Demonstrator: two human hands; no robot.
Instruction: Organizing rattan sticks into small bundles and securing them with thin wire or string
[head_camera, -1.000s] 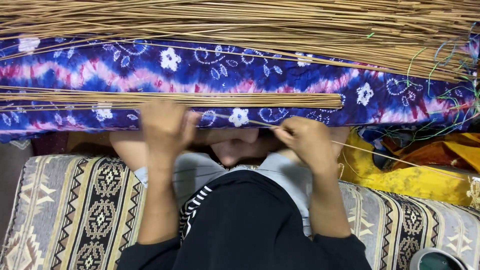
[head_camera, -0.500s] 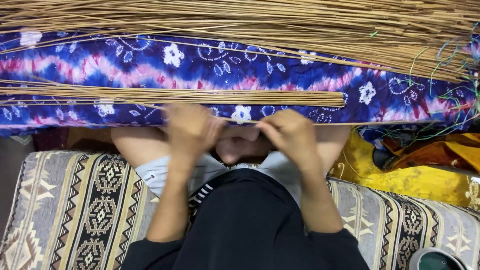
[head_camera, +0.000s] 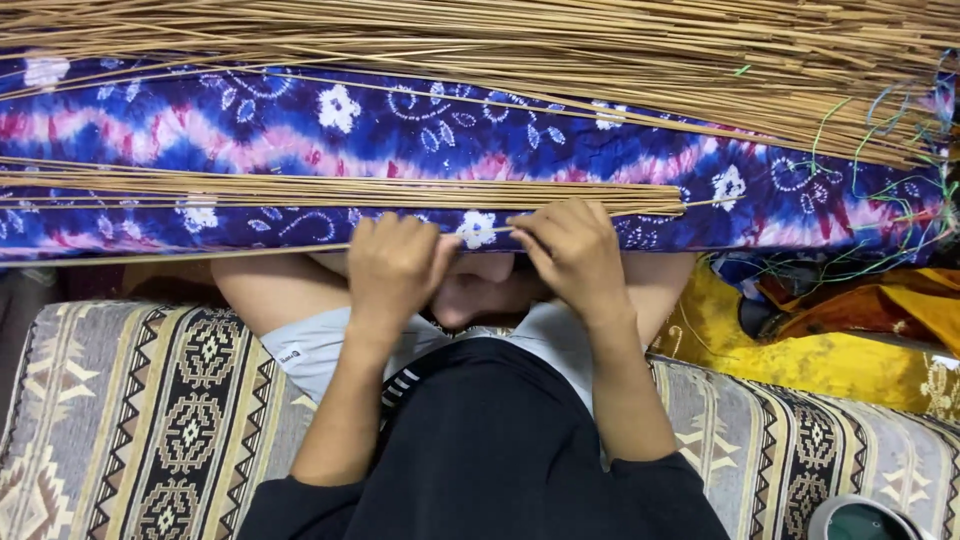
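My left hand (head_camera: 395, 265) and my right hand (head_camera: 572, 250) are close together at the near edge of a blue, purple and pink tie-dye cloth (head_camera: 420, 140) with white flowers. Both pinch one thin tan stick (head_camera: 200, 249) that runs along that edge out to the left. A small bundle of like sticks (head_camera: 340, 190) lies across the cloth just beyond my fingers. A much larger pile of sticks (head_camera: 520, 45) covers the far side. My bent legs show under the hands.
I sit on a patterned grey, black and cream mat (head_camera: 150, 420). Yellow cloth (head_camera: 800, 350) lies at the right, with loose green and blue threads (head_camera: 880, 200) above it. A round container rim (head_camera: 860, 520) shows at the bottom right.
Both hands have moved inward toward each other and slightly away from me, closing on the single stick at the cloth's edge. The stick piles have not shifted.
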